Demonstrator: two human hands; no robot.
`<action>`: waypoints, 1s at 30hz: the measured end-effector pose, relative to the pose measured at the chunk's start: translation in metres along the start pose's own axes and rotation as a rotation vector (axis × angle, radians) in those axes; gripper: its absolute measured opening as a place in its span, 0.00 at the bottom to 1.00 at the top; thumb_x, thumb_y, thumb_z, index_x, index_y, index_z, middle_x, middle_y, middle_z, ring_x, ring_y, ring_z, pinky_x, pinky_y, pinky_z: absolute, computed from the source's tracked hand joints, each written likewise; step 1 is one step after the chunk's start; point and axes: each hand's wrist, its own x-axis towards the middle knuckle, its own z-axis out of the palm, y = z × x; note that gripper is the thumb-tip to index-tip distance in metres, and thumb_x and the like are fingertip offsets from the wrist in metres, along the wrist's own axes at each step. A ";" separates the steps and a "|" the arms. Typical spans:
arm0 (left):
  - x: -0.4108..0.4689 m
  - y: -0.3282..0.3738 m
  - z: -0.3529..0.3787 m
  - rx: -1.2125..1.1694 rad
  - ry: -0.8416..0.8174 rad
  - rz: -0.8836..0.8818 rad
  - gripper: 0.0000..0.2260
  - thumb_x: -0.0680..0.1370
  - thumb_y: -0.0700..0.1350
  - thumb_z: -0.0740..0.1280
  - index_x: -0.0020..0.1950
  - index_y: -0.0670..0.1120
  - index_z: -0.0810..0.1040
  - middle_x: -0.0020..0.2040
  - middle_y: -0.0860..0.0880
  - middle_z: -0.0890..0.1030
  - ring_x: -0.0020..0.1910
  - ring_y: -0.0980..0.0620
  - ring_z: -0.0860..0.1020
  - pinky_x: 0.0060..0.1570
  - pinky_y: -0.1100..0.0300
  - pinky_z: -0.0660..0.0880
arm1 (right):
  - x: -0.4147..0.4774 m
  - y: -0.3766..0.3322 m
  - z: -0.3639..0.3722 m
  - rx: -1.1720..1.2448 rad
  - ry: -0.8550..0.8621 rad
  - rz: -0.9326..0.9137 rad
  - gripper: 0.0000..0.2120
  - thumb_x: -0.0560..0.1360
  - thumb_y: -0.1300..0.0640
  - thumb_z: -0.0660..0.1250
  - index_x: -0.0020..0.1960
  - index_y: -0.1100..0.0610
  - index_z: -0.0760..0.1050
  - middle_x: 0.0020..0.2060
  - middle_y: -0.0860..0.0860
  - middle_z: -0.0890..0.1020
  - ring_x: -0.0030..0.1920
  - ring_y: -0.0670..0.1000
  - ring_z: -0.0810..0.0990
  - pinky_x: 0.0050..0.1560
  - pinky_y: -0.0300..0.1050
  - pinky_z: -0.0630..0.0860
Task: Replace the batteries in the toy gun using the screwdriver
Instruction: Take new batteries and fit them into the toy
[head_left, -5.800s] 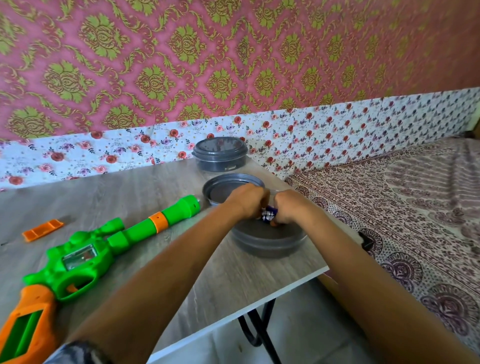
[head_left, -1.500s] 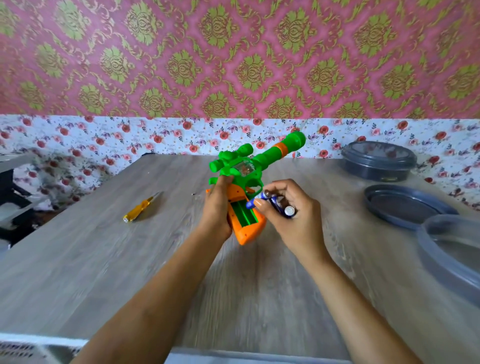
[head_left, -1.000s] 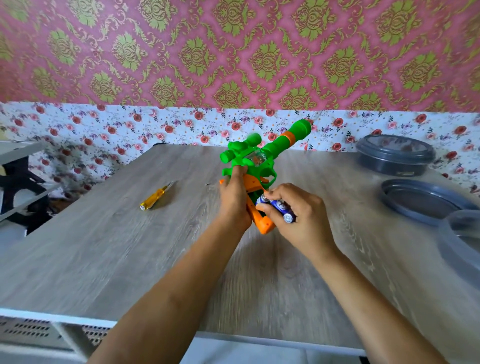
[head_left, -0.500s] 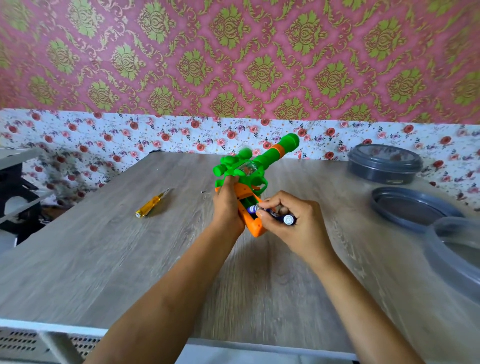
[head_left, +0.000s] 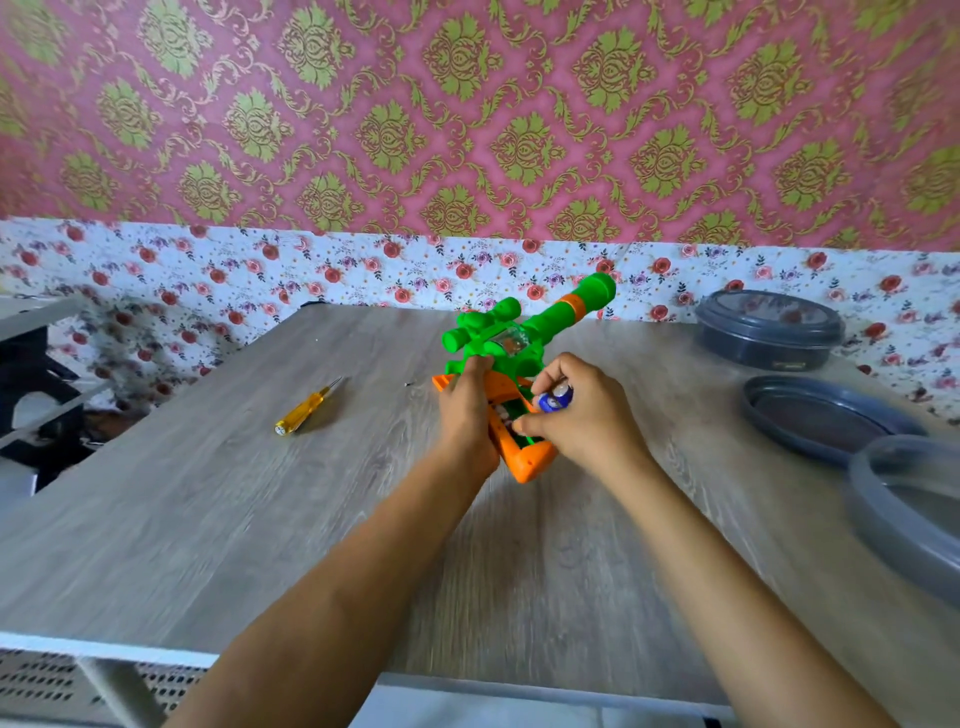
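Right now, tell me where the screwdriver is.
In the head view, the screwdriver lies on the table, left of the toy gun, apart from the left hand.

Green-orange toy gun (head_left: 524, 332), compartment (head_left: 529, 441) open; blue battery (head_left: 556, 401) above; yellow screwdriver (head_left: 304, 413) leftward.

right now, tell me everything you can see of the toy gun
The toy gun looks like plastic: green body with a scope on top, a clear side window, an orange ring near the muzzle and an orange grip. The grip's battery bay is open, green inside. It is tilted, barrel pointing up toward the wall, grip end low over the table. The left hand holds the grip; the right hand, holding batteries, has its thumb at the bay.
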 end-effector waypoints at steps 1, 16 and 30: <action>-0.002 -0.002 0.002 0.017 -0.005 -0.015 0.19 0.69 0.51 0.67 0.55 0.42 0.74 0.50 0.38 0.77 0.46 0.42 0.77 0.45 0.50 0.74 | 0.003 -0.002 0.000 -0.022 0.010 0.016 0.15 0.62 0.61 0.75 0.42 0.55 0.71 0.40 0.49 0.77 0.41 0.50 0.75 0.34 0.39 0.69; -0.011 0.001 0.006 0.010 -0.122 -0.029 0.06 0.79 0.45 0.61 0.50 0.44 0.74 0.31 0.45 0.81 0.23 0.51 0.79 0.29 0.61 0.75 | 0.007 0.041 -0.026 1.188 0.117 0.653 0.11 0.76 0.63 0.54 0.41 0.63 0.73 0.32 0.54 0.77 0.17 0.42 0.67 0.18 0.31 0.61; -0.007 -0.004 0.005 0.048 -0.054 -0.038 0.07 0.78 0.46 0.63 0.52 0.44 0.74 0.39 0.42 0.80 0.23 0.50 0.79 0.23 0.63 0.75 | 0.002 0.046 -0.023 1.220 0.044 0.483 0.10 0.76 0.72 0.56 0.44 0.62 0.73 0.40 0.55 0.78 0.41 0.50 0.79 0.52 0.43 0.74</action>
